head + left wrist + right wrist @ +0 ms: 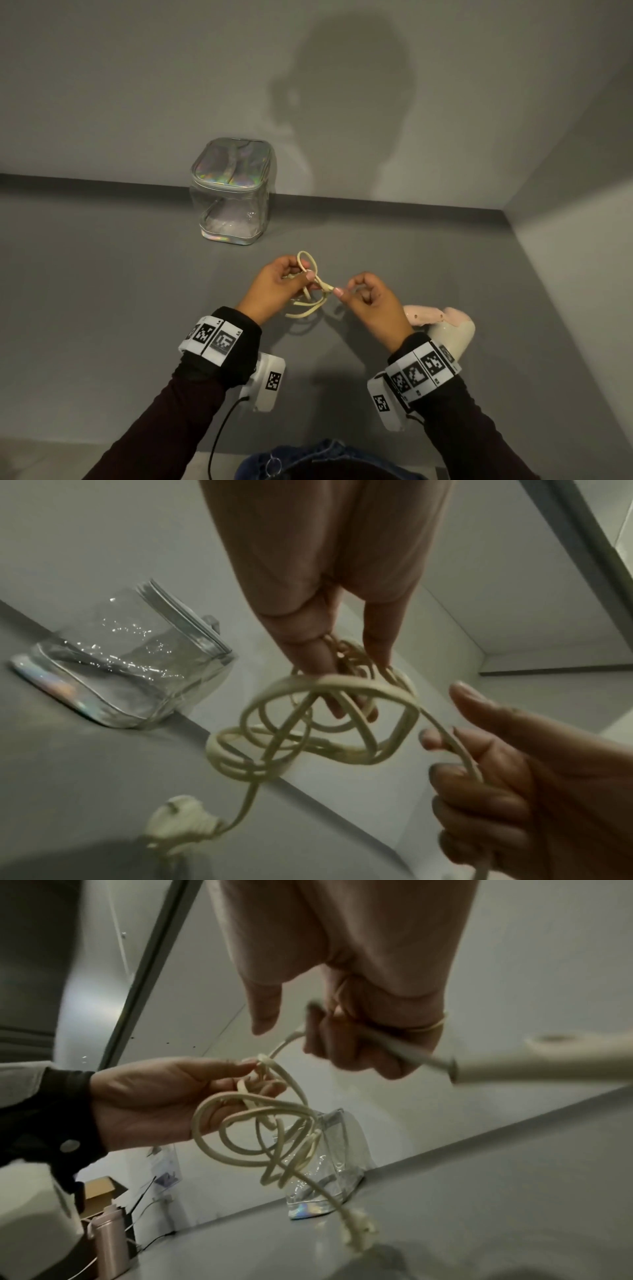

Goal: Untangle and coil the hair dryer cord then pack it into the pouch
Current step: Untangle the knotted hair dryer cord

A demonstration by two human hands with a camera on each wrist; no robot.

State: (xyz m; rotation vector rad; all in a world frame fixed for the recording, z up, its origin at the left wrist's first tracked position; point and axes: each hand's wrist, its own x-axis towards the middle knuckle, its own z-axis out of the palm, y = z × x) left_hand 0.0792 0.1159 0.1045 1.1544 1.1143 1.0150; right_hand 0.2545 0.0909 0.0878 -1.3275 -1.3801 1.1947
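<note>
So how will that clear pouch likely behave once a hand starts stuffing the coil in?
The pouch looks like thin clear film, so probably light and apt to slide or tip. Its walls already crease, so likely floppy. The zipper appears closed.

A: State of cord (329, 723)?
B: Tangled loops, hanging from left hand (329, 601) fingers; right hand (514, 777) grips one strand.
A: Plug (181, 818)?
B: Trailing low, near grey surface (68, 777).
A: Pouch (120, 664)?
B: Clear, standing on surface, apart from cord.
</note>
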